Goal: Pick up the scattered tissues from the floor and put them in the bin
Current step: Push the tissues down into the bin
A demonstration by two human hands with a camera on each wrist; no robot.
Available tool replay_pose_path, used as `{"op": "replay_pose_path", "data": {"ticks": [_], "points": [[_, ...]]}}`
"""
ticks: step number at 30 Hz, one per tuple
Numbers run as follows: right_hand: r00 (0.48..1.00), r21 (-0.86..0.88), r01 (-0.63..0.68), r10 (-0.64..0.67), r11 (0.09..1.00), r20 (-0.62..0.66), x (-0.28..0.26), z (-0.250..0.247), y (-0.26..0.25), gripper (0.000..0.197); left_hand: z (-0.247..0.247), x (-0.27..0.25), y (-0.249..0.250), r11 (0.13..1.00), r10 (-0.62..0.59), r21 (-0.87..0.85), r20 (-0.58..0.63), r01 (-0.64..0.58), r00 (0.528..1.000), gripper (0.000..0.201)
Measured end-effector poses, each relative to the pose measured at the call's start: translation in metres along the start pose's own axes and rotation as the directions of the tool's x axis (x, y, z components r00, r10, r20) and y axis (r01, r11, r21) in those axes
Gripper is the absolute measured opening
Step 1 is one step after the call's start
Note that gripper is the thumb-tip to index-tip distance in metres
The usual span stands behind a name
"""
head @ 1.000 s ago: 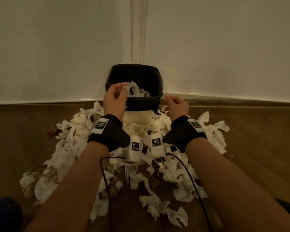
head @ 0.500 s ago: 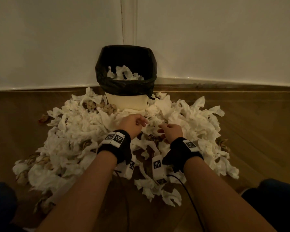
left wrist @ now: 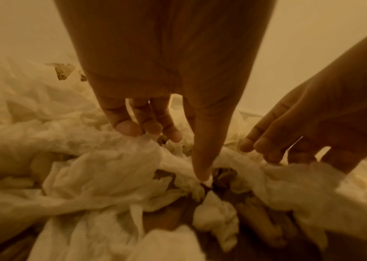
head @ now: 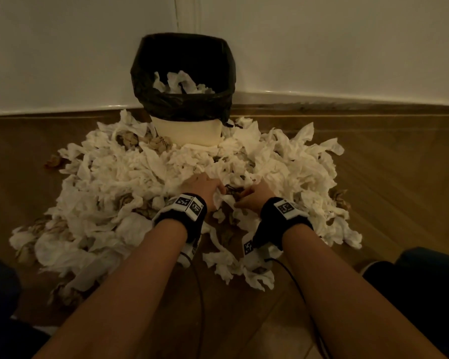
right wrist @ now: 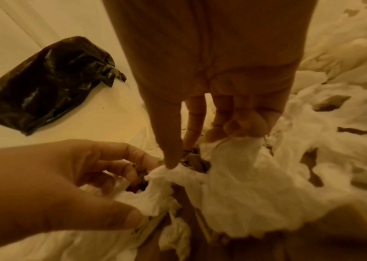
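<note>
The bin with its black liner stands in the wall corner, with white tissues inside it. A wide heap of crumpled white tissues covers the floor in front of it. Both hands are down in the heap's near middle, close together. My left hand curls its fingers over a tissue, thumb dug in from the other side. My right hand grips a tissue between curled fingers and thumb. In the right wrist view the left hand is at the lower left.
Brown crumpled scraps lie mixed into the heap. White walls meet behind the bin, above a wooden floor. My knees flank the arms. A cable runs from the wrist band.
The left hand left the bin's rim, the right hand left its side, and both came down toward me into the heap. They now close on tissues there.
</note>
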State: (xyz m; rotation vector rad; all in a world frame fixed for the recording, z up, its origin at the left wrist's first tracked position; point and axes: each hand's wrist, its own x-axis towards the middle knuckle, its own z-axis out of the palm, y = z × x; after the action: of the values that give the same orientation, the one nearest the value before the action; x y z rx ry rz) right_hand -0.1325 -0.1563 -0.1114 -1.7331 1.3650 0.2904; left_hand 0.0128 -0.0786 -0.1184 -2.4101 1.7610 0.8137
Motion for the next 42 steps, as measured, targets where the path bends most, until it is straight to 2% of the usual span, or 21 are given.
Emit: {"op": "replay_pose_path", "data": {"ticks": [4, 6, 8, 11, 13, 14, 19, 23, 26, 28, 30, 31, 32, 33, 34, 36, 37, 39, 40, 42], "points": [[0.999, -0.279, -0.045, 0.044, 0.959, -0.008, -0.009, 0.000, 0.004, 0.080, 0.010, -0.004, 0.000, 1.000, 0.007, 0.015, -0.091, -0.006, 0.996, 0.031], [0.997, -0.356, -0.075, 0.080, 0.932, -0.002, -0.013, 0.004, 0.007, 0.087, 0.012, -0.006, 0.000, 1.000, 0.015, 0.028, -0.110, -0.012, 0.994, 0.031], [0.995, -0.405, -0.103, 0.097, 0.909, -0.035, -0.017, 0.012, 0.010, 0.076, 0.013, -0.005, -0.001, 0.999, 0.006, 0.033, -0.099, -0.003, 0.995, 0.027], [0.986, -0.326, -0.145, 0.109, 0.934, -0.127, -0.020, 0.018, 0.013, 0.048, 0.012, -0.001, 0.000, 0.999, -0.051, -0.010, -0.114, 0.051, 0.992, 0.016], [0.986, -0.305, -0.118, 0.074, 0.945, -0.151, -0.017, 0.015, 0.015, 0.031, 0.010, 0.001, -0.001, 0.998, -0.059, -0.018, -0.134, 0.057, 0.989, 0.017], [0.986, -0.288, -0.102, 0.059, 0.952, -0.154, -0.015, 0.012, 0.015, 0.029, 0.008, 0.002, -0.002, 0.997, -0.067, -0.044, -0.152, 0.061, 0.986, 0.018], [0.990, 0.041, -0.025, 0.030, 0.999, -0.141, -0.008, 0.001, 0.013, 0.032, 0.003, 0.005, -0.005, 0.962, -0.080, -0.271, -0.242, 0.011, 0.967, 0.030], [0.993, 0.328, 0.065, -0.027, 0.943, -0.118, -0.006, 0.001, 0.018, 0.038, -0.004, 0.004, -0.002, 0.889, -0.148, -0.458, -0.265, 0.011, 0.953, 0.036], [0.997, 0.612, 0.014, 0.035, 0.791, -0.069, -0.012, 0.003, 0.013, 0.028, -0.013, 0.003, -0.001, 0.875, -0.199, -0.480, -0.233, 0.065, 0.952, 0.028], [0.994, 0.751, -0.024, 0.098, 0.659, -0.054, -0.019, -0.002, 0.008, 0.025, -0.024, -0.006, 0.004, 0.813, -0.233, -0.580, -0.243, 0.051, 0.942, 0.027], [0.993, 0.874, -0.092, 0.109, 0.477, 0.045, -0.030, -0.010, 0.003, 0.022, -0.035, -0.015, 0.009, 0.734, -0.243, -0.679, -0.263, -0.001, 0.934, 0.031], [0.993, 0.920, -0.109, 0.072, 0.377, 0.088, -0.038, -0.015, 0.000, 0.023, -0.042, -0.021, 0.012, 0.742, -0.233, -0.670, -0.289, -0.022, 0.929, 0.031], [0.994, 0.943, -0.109, 0.019, 0.314, 0.109, -0.044, -0.020, -0.004, 0.028, -0.049, -0.025, 0.013, 0.778, -0.220, -0.627, -0.326, -0.035, 0.919, 0.029], [0.994, 0.951, -0.100, -0.017, 0.292, 0.109, -0.050, -0.026, -0.008, 0.034, -0.056, -0.027, 0.013, 0.820, -0.204, -0.570, -0.357, -0.040, 0.912, 0.025], [0.996, 0.944, -0.082, -0.012, 0.320, 0.090, -0.054, -0.031, -0.013, 0.039, -0.063, -0.029, 0.012, 0.866, -0.175, -0.500, -0.353, -0.027, 0.919, 0.025], [0.998, 0.894, -0.021, 0.061, 0.448, -0.007, -0.065, -0.042, -0.021, 0.051, -0.073, -0.031, 0.006, 0.958, -0.117, -0.283, -0.260, 0.040, 0.958, 0.044], [0.995, 0.849, 0.021, 0.075, 0.528, -0.071, -0.069, -0.045, -0.025, 0.058, -0.076, -0.035, 0.002, 0.985, -0.113, -0.150, -0.202, 0.083, 0.973, 0.049], [0.985, 0.745, 0.116, 0.022, 0.657, -0.173, -0.080, -0.048, -0.035, 0.056, -0.083, -0.046, -0.007, 0.990, -0.125, 0.046, -0.159, 0.134, 0.979, 0.045], [0.979, 0.731, 0.162, -0.013, 0.663, -0.205, -0.087, -0.048, -0.040, 0.049, -0.087, -0.055, -0.011, 0.983, -0.140, 0.100, -0.142, 0.155, 0.980, 0.041], [0.970, 0.771, 0.226, -0.065, 0.596, -0.233, -0.104, -0.050, -0.051, 0.033, -0.097, -0.070, -0.017, 0.958, -0.188, 0.202, -0.095, 0.204, 0.977, 0.036]]}}
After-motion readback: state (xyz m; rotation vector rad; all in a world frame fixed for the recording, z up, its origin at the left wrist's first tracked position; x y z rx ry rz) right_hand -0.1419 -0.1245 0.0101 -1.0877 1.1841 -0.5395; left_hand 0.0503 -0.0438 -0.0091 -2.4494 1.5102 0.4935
